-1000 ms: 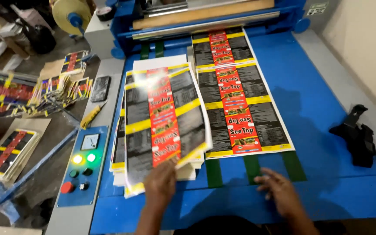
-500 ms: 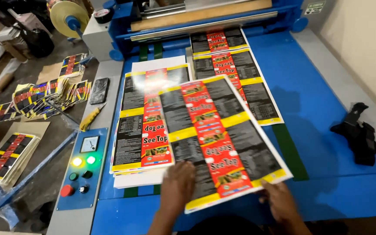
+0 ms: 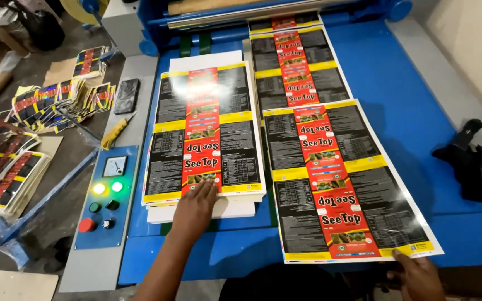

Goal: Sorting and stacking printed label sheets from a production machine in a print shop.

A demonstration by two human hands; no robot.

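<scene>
The loose printed sheet [image 3: 336,184] lies flat on the blue table [image 3: 419,100], just right of the stack of sheets [image 3: 205,134], w/ its near right corner held down by the right hand [image 3: 417,276] (grip hidden, so whether it is closed cannot be told). The left hand [image 3: 195,209] is laid open, palm flat, on the stack's near edge. For a clean move, the sheet is best kept flat & square to the stack, and the stack is pressed so nothing shifts. Another printed strip [image 3: 294,61] comes from the roller [image 3: 263,11] behind; the control panel [image 3: 104,195] is at left.
</scene>
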